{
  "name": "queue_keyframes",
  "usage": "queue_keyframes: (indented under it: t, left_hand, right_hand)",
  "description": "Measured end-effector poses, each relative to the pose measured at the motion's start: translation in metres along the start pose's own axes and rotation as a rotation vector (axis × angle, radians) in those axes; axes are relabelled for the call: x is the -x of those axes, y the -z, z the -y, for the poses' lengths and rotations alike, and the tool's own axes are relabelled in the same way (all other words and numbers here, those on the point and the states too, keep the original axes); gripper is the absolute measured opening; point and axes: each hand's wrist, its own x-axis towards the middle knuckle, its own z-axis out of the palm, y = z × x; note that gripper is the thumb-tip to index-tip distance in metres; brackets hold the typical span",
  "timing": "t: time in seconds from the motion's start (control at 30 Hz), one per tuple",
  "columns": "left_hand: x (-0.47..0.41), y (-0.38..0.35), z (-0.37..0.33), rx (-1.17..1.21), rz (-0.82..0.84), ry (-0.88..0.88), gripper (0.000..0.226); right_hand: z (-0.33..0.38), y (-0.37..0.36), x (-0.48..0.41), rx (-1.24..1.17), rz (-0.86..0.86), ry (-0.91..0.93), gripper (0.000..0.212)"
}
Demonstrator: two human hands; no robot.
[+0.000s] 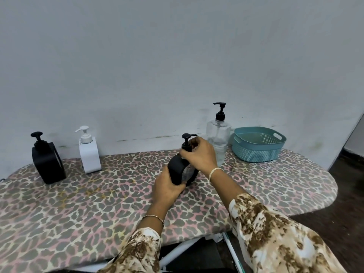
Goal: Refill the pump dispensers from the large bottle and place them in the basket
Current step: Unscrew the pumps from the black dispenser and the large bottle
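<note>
Black dispenser [178,168], far middle of the ironing board [78,203]
My left hand [167,187] grips its stiff, slippery-looking body low; my right hand [199,154] closes round the pump collar [186,147], probably to unscrew it.

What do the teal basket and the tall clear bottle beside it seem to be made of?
The teal perforated basket looks like matte moulded plastic, judging by its uniform holes. The tall clear pump bottle is see-through and glossy: probably plastic, possibly glass.

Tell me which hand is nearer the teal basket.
Right. The right hand grips the pump of the black dispenser, closer to the basket; the left hand holds its body, farther off.
</note>
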Motion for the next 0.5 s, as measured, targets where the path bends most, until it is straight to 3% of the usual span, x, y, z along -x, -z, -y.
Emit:
queue_keyframes:
  t: [0.2, 0.3, 0.5]
  left_hand:
    - [0.007, 0.001, -0.006, -0.044, -0.037, 0.040, 0.069]
    - [0.014, 0.003, -0.011, -0.043, -0.086, 0.083, 0.082]
    - [0.021, 0.008, -0.013, -0.079, -0.139, 0.126, 0.086]
  right_hand:
    - [0.015, 0.025, -0.005, -0.493, -0.066, -0.124, 0.038]
    - [0.018, 0.045, -0.005, -0.767, -0.101, -0.186, 0.044]
    - [0.003, 0.079, -0.001, -0.963, -0.264, -0.177, 0.043]
